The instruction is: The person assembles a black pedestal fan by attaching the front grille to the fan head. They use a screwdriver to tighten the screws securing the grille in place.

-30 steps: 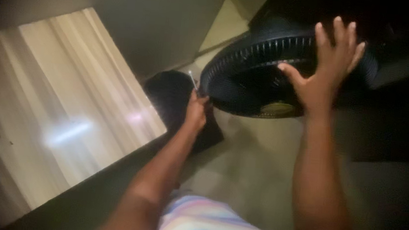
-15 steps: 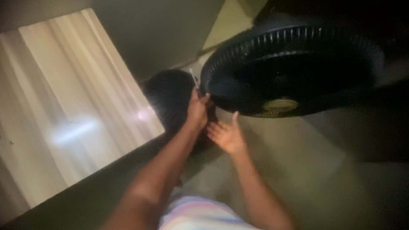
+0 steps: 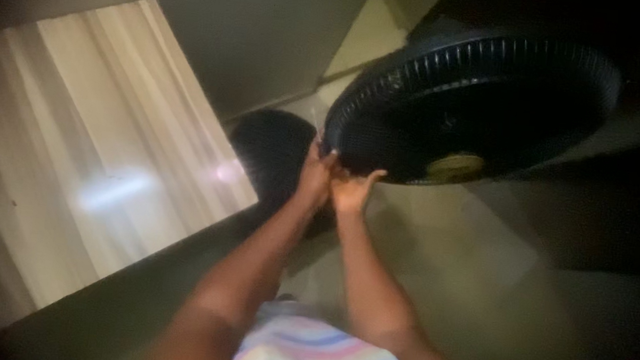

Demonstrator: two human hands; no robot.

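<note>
Both hands meet at the near-left rim of a black fan guard [image 3: 473, 108], a round ribbed grille that fills the upper right of the view and hangs tilted, its face turned down toward the floor [image 3: 436, 260]. A dull yellow badge [image 3: 454, 167] sits on the grille near its lower edge. The left hand [image 3: 315, 173] presses against the rim from the left, fingers curled in together at the edge; whether they pinch a clip or only the rim is too dim and blurred to tell. The right hand [image 3: 352, 189] sits just beside it, touching it, thumb stretched out toward the underside of the guard and fingers bent up to the same spot. Just left of the hands lies a round dark shape [image 3: 270, 146], perhaps the fan's base or another part; it cannot be made out. A pale curtain [image 3: 105, 161] takes the far left.

Judging from this, the risk lies in both hands working one small point of the rim while nothing steadies the far side. A hard pull there could tip or swing the whole head, or a catch could spring loose and nip a fingertip between the ribs. Poor light adds to it, since the fastening is hard to see
</note>
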